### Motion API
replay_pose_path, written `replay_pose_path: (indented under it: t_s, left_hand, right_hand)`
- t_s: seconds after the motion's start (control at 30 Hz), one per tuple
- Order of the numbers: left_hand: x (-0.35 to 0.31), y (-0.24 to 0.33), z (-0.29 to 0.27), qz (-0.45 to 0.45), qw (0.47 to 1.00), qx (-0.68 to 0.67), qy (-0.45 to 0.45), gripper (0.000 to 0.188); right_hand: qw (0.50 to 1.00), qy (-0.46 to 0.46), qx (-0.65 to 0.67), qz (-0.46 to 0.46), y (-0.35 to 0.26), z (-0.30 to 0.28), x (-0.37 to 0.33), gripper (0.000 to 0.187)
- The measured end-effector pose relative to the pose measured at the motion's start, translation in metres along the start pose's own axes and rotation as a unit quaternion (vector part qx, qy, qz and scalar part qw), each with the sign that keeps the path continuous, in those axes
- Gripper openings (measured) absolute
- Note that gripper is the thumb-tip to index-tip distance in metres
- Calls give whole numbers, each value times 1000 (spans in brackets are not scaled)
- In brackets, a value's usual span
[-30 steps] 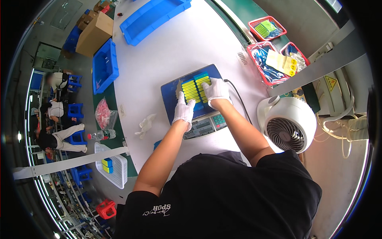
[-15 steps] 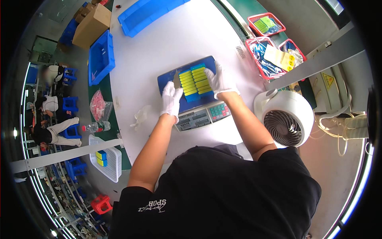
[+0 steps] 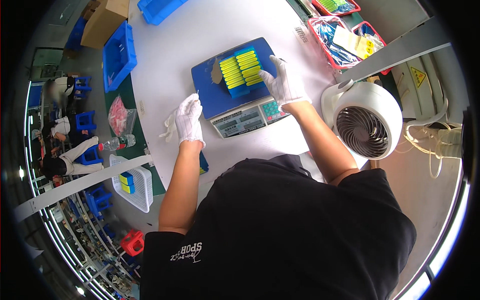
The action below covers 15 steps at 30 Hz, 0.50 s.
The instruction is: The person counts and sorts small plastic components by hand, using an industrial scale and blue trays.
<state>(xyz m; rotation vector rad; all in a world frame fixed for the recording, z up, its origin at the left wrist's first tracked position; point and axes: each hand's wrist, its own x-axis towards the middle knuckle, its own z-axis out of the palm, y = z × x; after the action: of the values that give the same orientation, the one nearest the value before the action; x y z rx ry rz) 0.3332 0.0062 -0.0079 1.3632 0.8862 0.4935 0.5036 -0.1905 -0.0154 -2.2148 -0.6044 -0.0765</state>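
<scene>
A digital weighing scale (image 3: 205, 82) with a blue platform stands on the white tabletop. On its platform lie two side-by-side rows of slim yellow-green pieces with blue ends (image 3: 241, 70). My right hand (image 3: 285, 87), in a white glove, is beside the scale's right edge, thumb and fingers apart, holding nothing. Off the scale's left edge is my gloved left hand (image 3: 189, 120), its fingers drawn together; a tiny pale tip shows at them, too small to name. A crumpled white thing (image 3: 170, 127), perhaps a glove, lies beside that hand. Another blue-and-yellow piece (image 3: 203, 164) shows partly behind my left forearm.
A white fan (image 3: 367, 120) stands at the right. Red baskets (image 3: 327, 50) with bagged pieces are at the far right. Blue bins (image 3: 119, 60), a plastic bottle (image 3: 117, 143) and a white basket (image 3: 145, 187) line the left side. People sit farther left.
Both hands have come away from the yellow-green pieces, the left toward me and leftward, the right to the right. The pieces stay on the scale. The whole view has shifted.
</scene>
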Motion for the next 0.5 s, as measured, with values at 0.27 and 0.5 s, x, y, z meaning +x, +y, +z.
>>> replay_pose_path:
  t_s: [0.27,0.5]
  left_hand:
    - [-14,10,-2,-36,998,-43,-10,26]
    - [-19,11,-12,-60,997,-37,-25,27]
  right_hand:
    - [998,-47,-34,22,-24,13,10,69]
    - [995,-74,-50,46,-24,19,12,76]
